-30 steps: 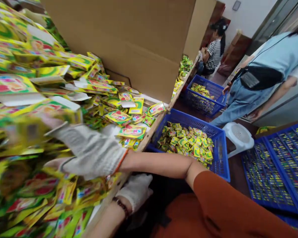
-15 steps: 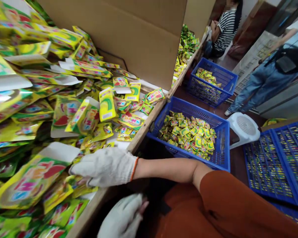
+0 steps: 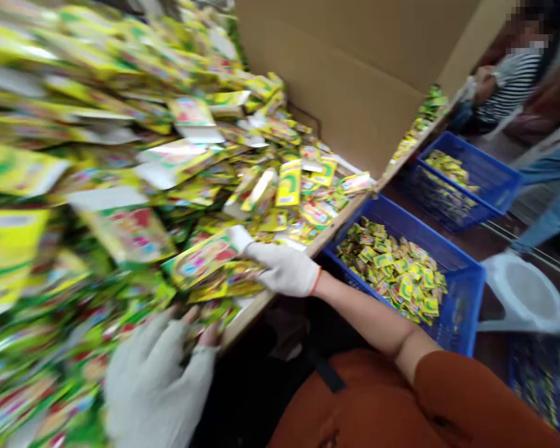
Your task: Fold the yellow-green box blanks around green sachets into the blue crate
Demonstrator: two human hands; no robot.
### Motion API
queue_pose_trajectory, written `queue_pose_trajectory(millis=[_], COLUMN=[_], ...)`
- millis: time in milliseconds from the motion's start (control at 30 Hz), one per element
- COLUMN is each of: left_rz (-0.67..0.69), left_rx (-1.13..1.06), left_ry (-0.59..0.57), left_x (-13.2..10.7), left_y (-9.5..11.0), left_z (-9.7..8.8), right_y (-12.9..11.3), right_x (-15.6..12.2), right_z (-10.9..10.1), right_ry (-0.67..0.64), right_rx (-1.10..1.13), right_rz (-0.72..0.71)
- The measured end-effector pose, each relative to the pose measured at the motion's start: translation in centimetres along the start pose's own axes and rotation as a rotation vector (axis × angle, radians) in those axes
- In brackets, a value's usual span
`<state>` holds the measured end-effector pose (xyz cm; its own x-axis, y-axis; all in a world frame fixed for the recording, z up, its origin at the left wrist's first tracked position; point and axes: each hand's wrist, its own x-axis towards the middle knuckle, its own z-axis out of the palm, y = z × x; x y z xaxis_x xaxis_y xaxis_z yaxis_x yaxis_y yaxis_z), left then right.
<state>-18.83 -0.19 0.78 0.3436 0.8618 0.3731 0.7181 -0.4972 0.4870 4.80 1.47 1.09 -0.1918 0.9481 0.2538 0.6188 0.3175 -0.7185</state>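
My right hand [image 3: 284, 269], in a white knit glove with an orange cuff, reaches onto the heap at the wooden edge. Its fingers stretch apart over small yellow sachets [image 3: 242, 277], beside the white flap of a yellow fruit-printed packet [image 3: 205, 260]. No firm grip shows there. Nearer to me, my left hand [image 3: 161, 379] is spread open, palm down, on green and yellow packets [image 3: 140, 305]. That hand also wears a white glove, with bare fingertips showing. Motion blurs much of the heap.
A cardboard sheet [image 3: 345, 74] stands behind the heap. Beyond the wooden rail [image 3: 340, 221] is a blue crate [image 3: 462, 267] of small yellow sachets, with another blue crate [image 3: 490, 183] farther back. A white stool [image 3: 527, 292] stands at right. Two other people are in the background.
My left hand has moved from below the wooden edge up onto the packets and spread its fingers. My right hand stays by the sachets at the edge. The view has swung left.
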Motion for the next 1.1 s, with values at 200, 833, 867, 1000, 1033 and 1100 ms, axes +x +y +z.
queue_pose_trajectory(millis=[200, 833, 867, 1000, 1033, 1100], left_rz=[-0.225, -0.269, -0.291, -0.390, -0.403, -0.401], left_rx=[-0.047, -0.242, -0.136, 0.307, 0.365, 0.382], left_ry=[0.071, -0.021, 0.032, 0.045, -0.002, -0.045], left_x=[0.0, -0.4, -0.3, 1.2, 1.6, 2.1], left_y=[2.8, 3.4, 2.2, -2.3, -3.1, -4.0], left_z=[-1.6, -1.8, -2.4, -3.9, -3.9, -3.6], right_y=[0.7, -2.6, -2.5, -2.5, -2.6, -2.8], right_x=[0.3, -2.5, -2.3, -1.9, -1.8, -1.8], right_z=[-0.6, -0.8, -0.8, -0.7, -0.7, -0.7], right_ry=[0.001, -0.005, 0.007, -0.051, -0.061, -0.075], right_rx=[0.227, 0.142, 0.129, 0.106, 0.099, 0.080], right_rz=[0.136, 0.138, 0.144, 0.125, 0.128, 0.137])
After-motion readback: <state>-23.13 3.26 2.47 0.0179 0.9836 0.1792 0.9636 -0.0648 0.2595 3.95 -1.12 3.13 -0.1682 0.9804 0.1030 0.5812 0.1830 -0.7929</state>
